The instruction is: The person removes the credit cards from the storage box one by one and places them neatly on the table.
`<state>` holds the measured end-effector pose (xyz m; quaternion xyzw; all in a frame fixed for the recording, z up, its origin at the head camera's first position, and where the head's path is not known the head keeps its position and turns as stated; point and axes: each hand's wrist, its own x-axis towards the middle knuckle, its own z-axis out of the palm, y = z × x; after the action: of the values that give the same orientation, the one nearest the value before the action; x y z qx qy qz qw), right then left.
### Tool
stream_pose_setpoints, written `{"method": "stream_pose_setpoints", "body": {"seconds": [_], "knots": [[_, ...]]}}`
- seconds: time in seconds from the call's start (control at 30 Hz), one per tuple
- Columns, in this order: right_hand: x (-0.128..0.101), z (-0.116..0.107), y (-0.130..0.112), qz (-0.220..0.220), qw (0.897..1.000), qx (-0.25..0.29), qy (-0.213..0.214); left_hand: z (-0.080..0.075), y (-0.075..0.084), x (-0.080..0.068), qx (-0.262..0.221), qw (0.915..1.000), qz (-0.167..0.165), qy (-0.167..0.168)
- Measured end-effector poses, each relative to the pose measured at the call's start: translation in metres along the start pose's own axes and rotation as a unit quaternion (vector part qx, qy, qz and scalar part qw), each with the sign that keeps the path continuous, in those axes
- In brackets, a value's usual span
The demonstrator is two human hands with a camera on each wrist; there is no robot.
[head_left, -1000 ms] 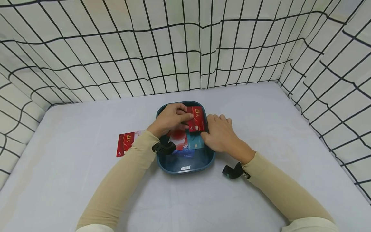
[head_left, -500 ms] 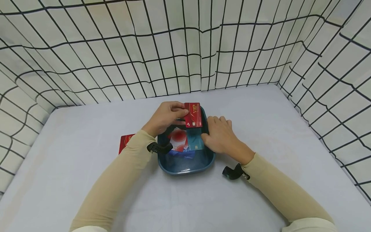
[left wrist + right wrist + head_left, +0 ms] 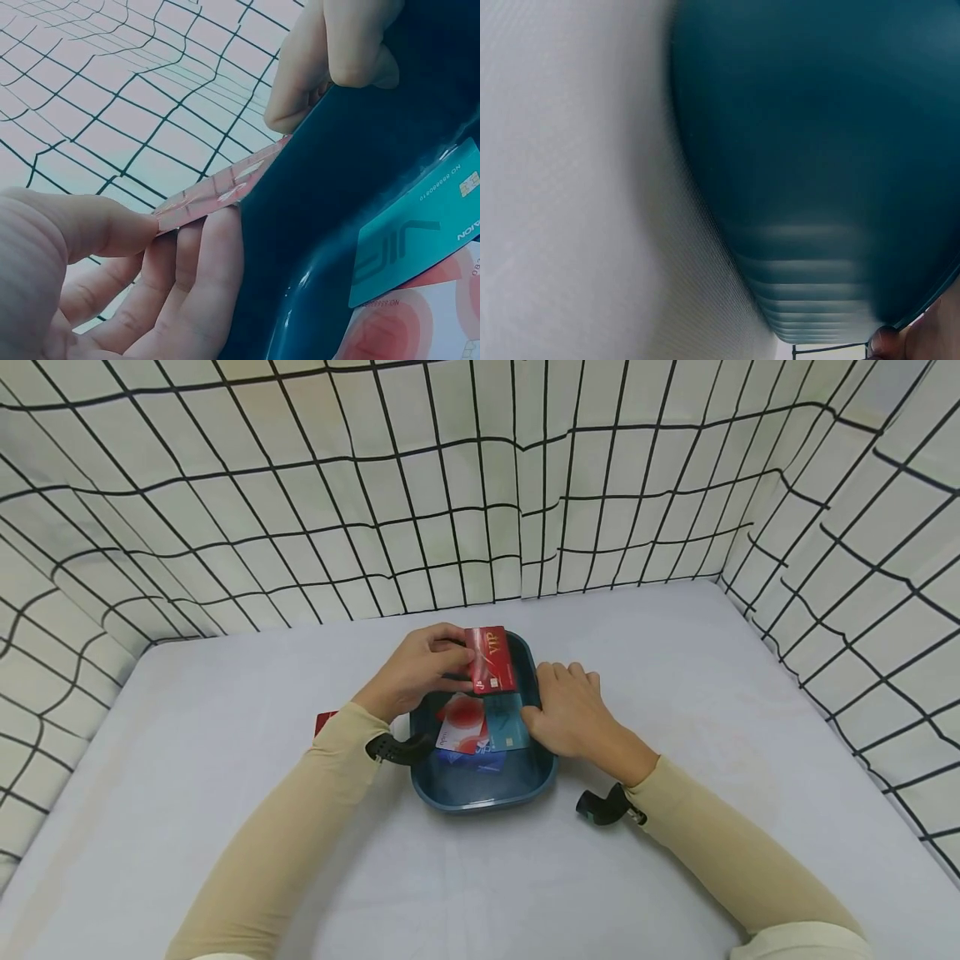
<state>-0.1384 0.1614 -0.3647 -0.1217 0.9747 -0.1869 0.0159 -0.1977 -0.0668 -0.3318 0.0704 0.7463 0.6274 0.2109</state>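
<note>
Between thumb and fingers, my left hand (image 3: 422, 668) pinches a red VIP card (image 3: 491, 660) above the far part of a dark blue plastic basin (image 3: 468, 803). In the left wrist view the card (image 3: 217, 187) shows nearly edge-on, tilted. My right hand (image 3: 572, 710) grips the basin's right rim, its thumb on the inner side. Inside the basin lie a teal card (image 3: 507, 722), a white card with red circles (image 3: 459, 723) and a blue VIP card (image 3: 474, 762), partly overlapping. In the right wrist view, the basin's outer wall (image 3: 817, 150) fills much of the picture.
Left of the basin, the corner of another red card (image 3: 324, 721) peeks out behind the left sleeve. White cloth (image 3: 645, 893) covers the table. A black wire grid (image 3: 480, 510) over white sheeting rises at the back and both sides.
My left hand has moved left and slightly away with the red VIP card, and its sleeve now covers most of the card on the table. My right hand stays on the rim.
</note>
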Motion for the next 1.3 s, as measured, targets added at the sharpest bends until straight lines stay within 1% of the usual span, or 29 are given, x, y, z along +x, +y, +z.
{"method": "stream_pose_setpoints", "body": {"seconds": [0.3, 0.5, 0.77, 0.97, 1.3], "knots": [[0.001, 0.001, 0.001, -0.003, 1.0, 0.002, 0.004, -0.007, -0.001, -0.007, -0.003, 0.9999, 0.012, 0.006], [0.001, 0.001, 0.001, -0.003, 1.0, 0.002, 0.005, -0.009, -0.003, -0.011, -0.008, 0.9996, 0.019, 0.018], [0.002, 0.003, 0.002, -0.004, 1.0, 0.002, 0.006, -0.011, -0.005, -0.017, 0.004, 0.9992, 0.03, 0.025], [0.002, 0.005, 0.001, -0.003, 1.0, -0.002, 0.004, -0.015, -0.009, -0.025, -0.005, 0.9991, 0.03, 0.028], [0.001, 0.004, 0.0, 0.001, 1.0, -0.004, 0.007, -0.024, -0.015, -0.036, 0.007, 0.9985, 0.027, 0.048]]}}
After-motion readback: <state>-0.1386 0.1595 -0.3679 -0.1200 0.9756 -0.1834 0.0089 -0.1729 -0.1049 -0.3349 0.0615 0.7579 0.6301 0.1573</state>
